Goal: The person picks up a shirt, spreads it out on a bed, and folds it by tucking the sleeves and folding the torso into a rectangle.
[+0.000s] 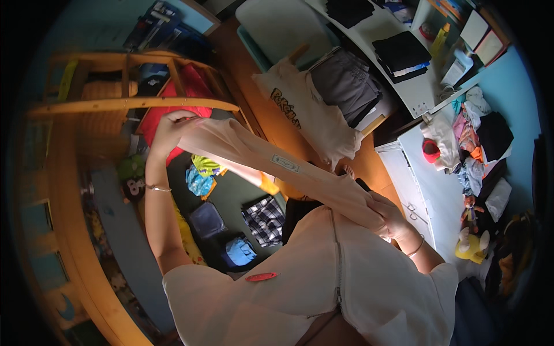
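A pale pink-beige garment (259, 151) is stretched slantwise between my two hands, in front of my chest. It has a small rectangular printed patch near its middle. My left hand (173, 129) pinches its upper left end, raised over the bed. Lower down, at the other end, my right hand (386, 212) grips the bunched cloth. Beyond the garment, a black-and-white plaid garment (265, 220) lies folded on the dark green bed surface (233, 181). Near it are a folded blue garment (240, 251), a dark navy folded item (207, 219) and a blue patterned cloth (199, 181).
A wooden bed rail (143, 104) runs along the left. Ahead, a chair holds a white printed shirt (298, 104) and grey shorts (346, 82). Folded black clothes (400, 52) are stacked on the white desk (363, 30). Mixed clothes (474, 129) and a yellow plush toy (471, 248) lie on the right.
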The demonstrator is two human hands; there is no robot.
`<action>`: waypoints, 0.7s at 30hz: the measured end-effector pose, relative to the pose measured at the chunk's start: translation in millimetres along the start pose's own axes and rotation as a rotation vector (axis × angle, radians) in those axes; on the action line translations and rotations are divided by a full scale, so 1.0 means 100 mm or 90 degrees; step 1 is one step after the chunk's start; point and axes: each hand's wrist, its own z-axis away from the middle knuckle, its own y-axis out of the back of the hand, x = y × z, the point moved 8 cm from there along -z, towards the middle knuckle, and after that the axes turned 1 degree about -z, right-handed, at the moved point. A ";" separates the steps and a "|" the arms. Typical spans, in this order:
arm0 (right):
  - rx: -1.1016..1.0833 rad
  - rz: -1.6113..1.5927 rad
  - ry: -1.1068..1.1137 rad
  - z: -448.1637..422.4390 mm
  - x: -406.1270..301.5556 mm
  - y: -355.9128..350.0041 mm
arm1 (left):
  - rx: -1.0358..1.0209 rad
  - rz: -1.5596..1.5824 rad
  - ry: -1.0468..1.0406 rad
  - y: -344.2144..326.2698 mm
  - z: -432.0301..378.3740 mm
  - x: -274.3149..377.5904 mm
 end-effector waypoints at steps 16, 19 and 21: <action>0.496 -0.112 0.364 -2.12 0.11 0.49 | -0.470 -0.131 -0.160 -1.91 -3.80 -0.74; 0.701 0.016 0.514 -2.17 -0.43 0.82 | -0.497 -0.072 -0.123 -2.40 -4.10 -1.13; 0.889 0.228 0.222 -2.43 -0.45 1.13 | -0.529 -0.097 -0.163 -2.68 -4.22 -1.44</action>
